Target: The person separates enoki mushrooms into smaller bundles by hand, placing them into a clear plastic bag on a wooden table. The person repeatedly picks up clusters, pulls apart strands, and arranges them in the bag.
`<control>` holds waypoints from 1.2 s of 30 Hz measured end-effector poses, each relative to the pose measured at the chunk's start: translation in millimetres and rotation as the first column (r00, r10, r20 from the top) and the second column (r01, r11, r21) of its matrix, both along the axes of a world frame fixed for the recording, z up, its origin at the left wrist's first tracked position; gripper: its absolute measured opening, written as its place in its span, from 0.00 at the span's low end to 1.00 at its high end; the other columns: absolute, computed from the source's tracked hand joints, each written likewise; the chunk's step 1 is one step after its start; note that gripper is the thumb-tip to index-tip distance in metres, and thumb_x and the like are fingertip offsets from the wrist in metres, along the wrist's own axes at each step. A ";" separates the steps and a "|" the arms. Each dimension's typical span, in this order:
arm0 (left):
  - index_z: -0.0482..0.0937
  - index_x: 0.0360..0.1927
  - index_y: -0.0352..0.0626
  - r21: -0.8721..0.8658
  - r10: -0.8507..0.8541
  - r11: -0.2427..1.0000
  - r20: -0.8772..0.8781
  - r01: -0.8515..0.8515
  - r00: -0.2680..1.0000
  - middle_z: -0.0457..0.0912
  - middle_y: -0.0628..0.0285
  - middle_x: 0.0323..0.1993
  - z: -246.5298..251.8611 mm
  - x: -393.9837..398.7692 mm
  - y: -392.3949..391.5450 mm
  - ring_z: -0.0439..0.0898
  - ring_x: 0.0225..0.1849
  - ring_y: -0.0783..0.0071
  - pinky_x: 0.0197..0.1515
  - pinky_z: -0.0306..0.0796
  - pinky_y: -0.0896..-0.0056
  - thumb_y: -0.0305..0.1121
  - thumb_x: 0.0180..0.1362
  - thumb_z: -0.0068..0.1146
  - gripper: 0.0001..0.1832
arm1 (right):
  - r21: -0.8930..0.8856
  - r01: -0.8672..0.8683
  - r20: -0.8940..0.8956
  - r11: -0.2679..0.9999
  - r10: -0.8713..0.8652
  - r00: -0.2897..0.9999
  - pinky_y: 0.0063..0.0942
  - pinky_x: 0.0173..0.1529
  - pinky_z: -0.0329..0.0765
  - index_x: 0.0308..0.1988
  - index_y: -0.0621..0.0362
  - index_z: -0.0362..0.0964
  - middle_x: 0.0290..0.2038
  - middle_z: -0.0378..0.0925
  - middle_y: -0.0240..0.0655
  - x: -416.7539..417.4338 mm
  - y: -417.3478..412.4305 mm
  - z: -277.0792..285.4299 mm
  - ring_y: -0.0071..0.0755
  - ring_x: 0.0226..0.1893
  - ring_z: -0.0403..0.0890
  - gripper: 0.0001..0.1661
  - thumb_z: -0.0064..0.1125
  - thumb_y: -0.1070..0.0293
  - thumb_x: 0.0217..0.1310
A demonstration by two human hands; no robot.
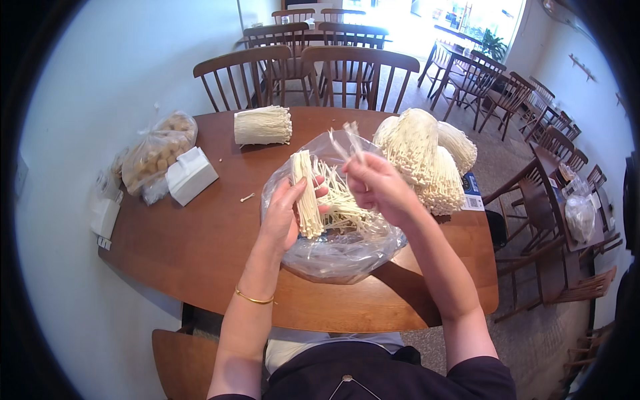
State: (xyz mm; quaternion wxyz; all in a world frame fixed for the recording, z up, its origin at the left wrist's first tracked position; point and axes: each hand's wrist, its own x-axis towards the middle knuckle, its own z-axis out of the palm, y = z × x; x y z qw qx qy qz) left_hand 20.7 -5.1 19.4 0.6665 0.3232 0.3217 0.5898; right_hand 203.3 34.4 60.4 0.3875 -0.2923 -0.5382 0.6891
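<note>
My left hand [285,207] grips an upright bunch of enoki mushrooms [306,195], its small caps pointing down. Above the right side of a clear plastic bag [335,260], my right hand [377,185] pinches a few enoki strands [354,140], which look blurred. Loose enoki [345,200] fill the opened bag below both hands. To the right rises a pile of enoki clumps [420,160]. Another enoki clump [262,125] lies on its side at the table's far edge.
On the wooden table [200,250], a knotted plastic bag of tan chunks [160,150] stands left, beside a white tissue pack [192,175]. One stray enoki stem [247,197] lies near the bag. Wooden chairs [360,75] line the far side. A white wall [100,125] borders the left.
</note>
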 end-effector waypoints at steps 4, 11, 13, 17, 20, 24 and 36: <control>0.68 0.50 0.38 0.075 -0.082 0.994 0.055 0.078 0.995 0.76 0.60 0.44 -9.8 -0.6 3.6 0.76 0.44 0.73 0.42 0.75 0.67 0.32 0.63 0.44 0.14 | 0.129 0.056 0.296 0.990 -0.092 0.951 0.13 0.22 0.65 0.35 0.60 0.69 0.25 0.73 0.27 -26.6 -9.0 -24.2 0.15 0.22 0.72 0.14 0.62 0.63 0.55; 0.69 0.48 0.38 0.036 -0.074 0.997 0.017 0.074 0.997 0.77 0.61 0.40 -5.4 -0.5 1.2 0.78 0.37 0.76 0.37 0.76 0.71 0.32 0.62 0.46 0.14 | 0.144 0.001 0.329 0.990 -0.049 0.943 0.18 0.30 0.72 0.38 0.66 0.75 0.29 0.77 0.33 -17.7 -6.9 -19.2 0.17 0.28 0.75 0.12 0.57 0.68 0.56; 0.69 0.49 0.38 0.019 -0.068 0.998 0.004 0.068 0.998 0.77 0.62 0.39 -3.4 0.9 0.2 0.78 0.35 0.77 0.35 0.76 0.73 0.32 0.61 0.47 0.14 | 0.138 -0.041 0.364 0.990 -0.012 0.931 0.18 0.29 0.71 0.38 0.66 0.74 0.28 0.77 0.33 -15.4 -6.1 -17.7 0.17 0.28 0.75 0.13 0.56 0.67 0.57; 0.70 0.48 0.38 0.094 -0.027 0.995 -0.175 0.044 0.984 0.78 0.63 0.37 -4.8 2.4 0.1 0.78 0.34 0.81 0.32 0.75 0.79 0.31 0.60 0.50 0.14 | 0.096 -0.101 0.237 0.990 0.075 0.969 0.17 0.24 0.65 0.37 0.64 0.71 0.22 0.72 0.28 -13.5 -0.2 -29.8 0.16 0.23 0.71 0.13 0.53 0.64 0.59; 0.70 0.49 0.38 0.154 0.035 0.988 -0.317 0.015 0.948 0.77 0.64 0.37 -11.4 1.5 1.1 0.77 0.32 0.83 0.29 0.73 0.83 0.31 0.59 0.51 0.15 | 0.028 -0.154 0.233 0.988 0.143 0.962 0.17 0.19 0.59 0.37 0.62 0.70 0.19 0.67 0.24 -13.7 -1.7 -27.4 0.14 0.18 0.65 0.13 0.51 0.63 0.61; 0.70 0.48 0.38 0.106 -0.011 0.993 -0.372 0.054 0.928 0.77 0.66 0.35 -11.3 -2.3 1.1 0.74 0.29 0.86 0.28 0.71 0.85 0.31 0.59 0.51 0.15 | 0.021 -0.099 0.276 0.995 0.089 0.957 0.15 0.17 0.52 0.36 0.60 0.69 0.17 0.61 0.20 -8.3 -1.8 -12.2 0.13 0.14 0.57 0.13 0.49 0.61 0.62; 0.70 0.49 0.38 0.093 0.018 0.996 -0.313 0.012 0.949 0.77 0.66 0.38 -15.1 -0.7 1.3 0.74 0.31 0.86 0.29 0.71 0.86 0.29 0.60 0.49 0.14 | -0.028 -0.120 -0.139 0.992 0.115 0.983 0.13 0.15 0.47 0.37 0.60 0.66 0.15 0.53 0.18 2.2 -2.8 2.7 0.10 0.12 0.48 0.13 0.43 0.61 0.67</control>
